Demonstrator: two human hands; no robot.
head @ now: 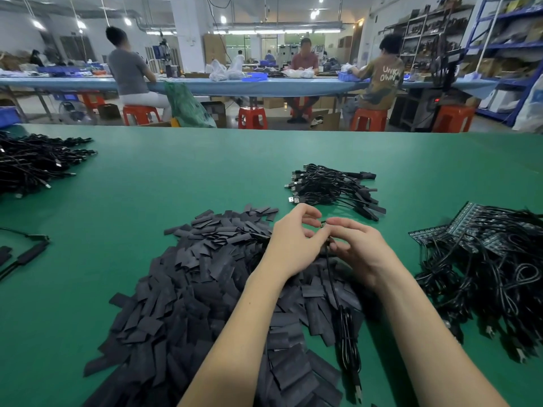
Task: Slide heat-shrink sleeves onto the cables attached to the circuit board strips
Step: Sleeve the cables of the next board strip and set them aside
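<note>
Your heap of flat black sleeves (205, 277) still dwarfs everything on the green table (176, 171); the unsleeved boards and cables (484, 254) at right outnumber the finished bundle (332, 186) beyond your hands, so most work remains; your left hand (293, 239) and right hand (358, 248) pinch one small board (323, 224), its cable (346, 324) trailing toward you.

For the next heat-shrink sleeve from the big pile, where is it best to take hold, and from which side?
Probably pinch a short end of a flat sleeve lying loose at the heat-shrink sleeve pile edge, coming from above with the left hand; loose ones overlap less.
</note>
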